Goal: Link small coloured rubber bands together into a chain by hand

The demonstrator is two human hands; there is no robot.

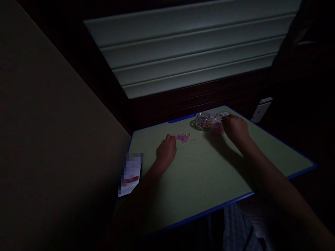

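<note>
The scene is very dark. My left hand (166,152) rests on a pale green board (209,174) with its fingers curled, pinching the end of a small pink strand of loops or beads (184,137). My right hand (235,129) reaches to the far edge, fingers bent at a small pink-tinted clear cup (217,126). Just left of it stands a clear round container (202,122) filled with several coloured small rings. Whether my right hand grips anything is hard to make out.
The green board has a blue rim (199,216) and lies across my lap. A white paper with red print (130,176) sits off its left edge. A plain wall rises at the left, a slatted blind (193,48) behind, a white object (260,109) far right.
</note>
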